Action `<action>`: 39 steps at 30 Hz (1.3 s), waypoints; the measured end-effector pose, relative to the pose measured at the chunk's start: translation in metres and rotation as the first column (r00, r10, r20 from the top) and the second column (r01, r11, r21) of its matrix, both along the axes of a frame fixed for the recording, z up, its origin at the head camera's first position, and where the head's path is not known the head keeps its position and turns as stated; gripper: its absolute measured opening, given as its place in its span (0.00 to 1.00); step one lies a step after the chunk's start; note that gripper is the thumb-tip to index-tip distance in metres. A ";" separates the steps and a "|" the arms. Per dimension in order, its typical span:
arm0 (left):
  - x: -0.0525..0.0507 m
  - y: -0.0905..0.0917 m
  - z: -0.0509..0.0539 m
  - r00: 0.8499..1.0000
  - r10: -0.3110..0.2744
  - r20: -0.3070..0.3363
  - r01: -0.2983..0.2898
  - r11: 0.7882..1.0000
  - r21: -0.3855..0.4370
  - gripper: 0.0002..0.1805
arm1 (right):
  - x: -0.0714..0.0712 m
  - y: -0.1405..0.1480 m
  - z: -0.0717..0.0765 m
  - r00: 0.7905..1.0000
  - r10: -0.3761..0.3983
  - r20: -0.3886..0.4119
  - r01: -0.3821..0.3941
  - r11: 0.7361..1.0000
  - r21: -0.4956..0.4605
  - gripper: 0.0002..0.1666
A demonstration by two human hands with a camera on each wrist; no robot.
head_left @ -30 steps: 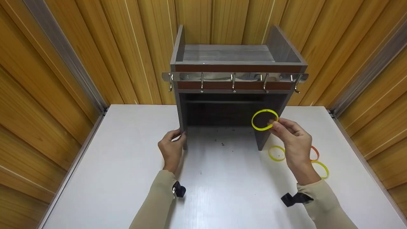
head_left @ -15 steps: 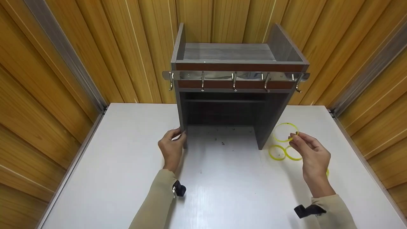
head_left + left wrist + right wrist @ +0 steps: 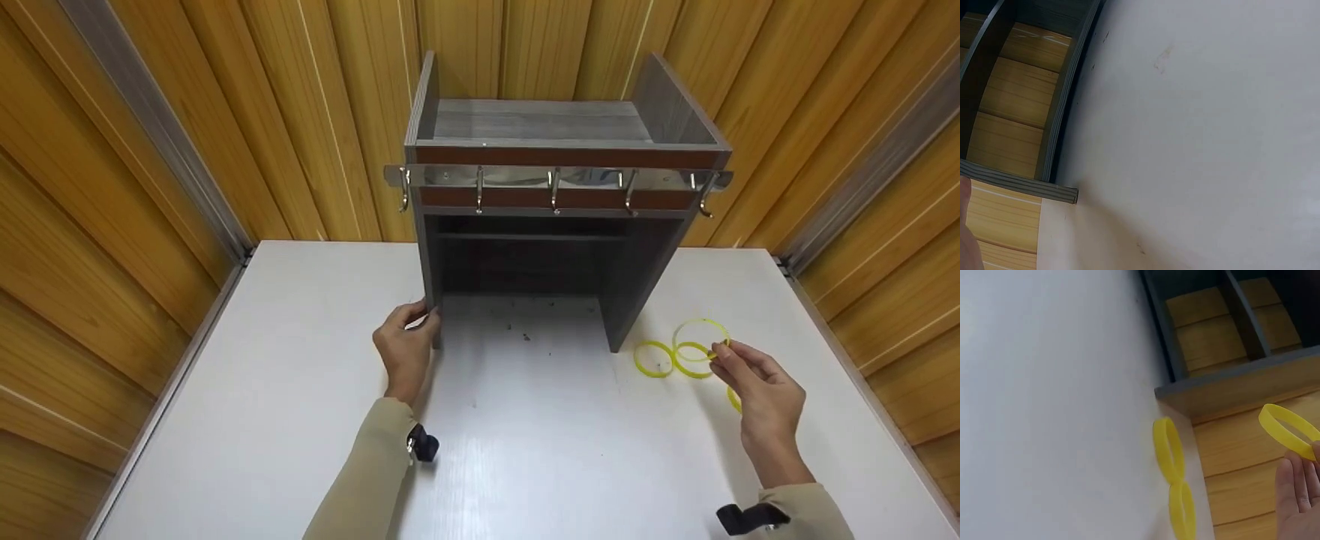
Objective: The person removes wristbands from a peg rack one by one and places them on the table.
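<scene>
My right hand (image 3: 772,394) pinches a yellow wristband (image 3: 700,320) between thumb and fingers, to the right of the grey wooden shelf (image 3: 637,277). In the right wrist view this wristband (image 3: 1289,438) is a thin flat loop, apart from the two yellow bands on the table. Those two, a left band (image 3: 653,375) and a right band (image 3: 694,376), lie side by side. Another yellow band (image 3: 733,400) is mostly hidden behind my right hand. My left hand (image 3: 405,349) grips the front edge of the shelf's left side panel (image 3: 430,274), low down.
A metal hook rail (image 3: 517,178) with several hooks crosses the shelf's red-brown front. The white table (image 3: 300,420) carries small dark specks (image 3: 526,337) inside the shelf's opening. Wood-panelled walls (image 3: 187,112) stand behind and at both sides.
My right hand has moved right and down with the wristband, from in front of the shelf to over the bands on the table. An orange band seen earlier is now hidden. My left hand stays put.
</scene>
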State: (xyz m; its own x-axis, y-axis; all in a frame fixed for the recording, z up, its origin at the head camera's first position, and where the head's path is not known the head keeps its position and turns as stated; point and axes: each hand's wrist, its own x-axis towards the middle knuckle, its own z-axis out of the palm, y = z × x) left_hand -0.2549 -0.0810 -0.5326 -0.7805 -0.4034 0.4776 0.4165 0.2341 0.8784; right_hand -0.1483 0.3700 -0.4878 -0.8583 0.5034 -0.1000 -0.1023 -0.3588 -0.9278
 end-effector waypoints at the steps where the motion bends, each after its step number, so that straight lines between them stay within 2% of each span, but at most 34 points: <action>1: 0.000 0.000 0.000 1.000 0.000 -0.003 0.000 1.000 -0.001 0.10 | 0.001 0.003 -0.002 1.000 0.001 0.017 -0.001 1.000 0.006 0.18; 8: 0.000 -0.001 0.000 1.000 0.024 -0.005 -0.024 0.999 -0.031 0.10 | 0.010 0.020 -0.014 0.993 0.023 0.117 -0.027 0.999 0.033 0.11; 17: -0.001 -0.001 -0.001 1.000 0.005 -0.017 -0.006 0.999 -0.034 0.10 | 0.019 0.034 -0.031 0.976 0.049 0.213 -0.071 0.992 0.100 0.06; 21: 0.000 -0.001 -0.001 1.000 0.009 -0.018 -0.009 0.999 -0.036 0.10 | 0.022 0.040 -0.036 0.958 0.087 0.274 -0.120 0.987 0.106 0.03; 25: 0.000 -0.001 0.000 1.000 0.007 -0.023 -0.008 0.999 -0.034 0.09 | 0.026 0.045 -0.040 0.929 0.121 0.351 -0.168 0.980 0.105 0.03; 31: 0.000 0.000 0.000 0.999 0.020 -0.045 -0.022 0.999 -0.044 0.09 | 0.028 0.047 -0.045 0.894 0.118 0.432 -0.198 0.970 0.143 0.03; 35: -0.001 0.000 0.001 0.999 0.011 -0.039 -0.012 0.999 -0.036 0.09 | 0.029 0.048 -0.048 0.880 0.113 0.461 -0.221 0.957 0.188 0.03; 39: -0.001 -0.001 0.002 0.999 0.009 -0.032 -0.010 1.000 -0.023 0.10 | 0.030 0.048 -0.050 0.882 0.099 0.462 -0.213 0.956 0.202 0.03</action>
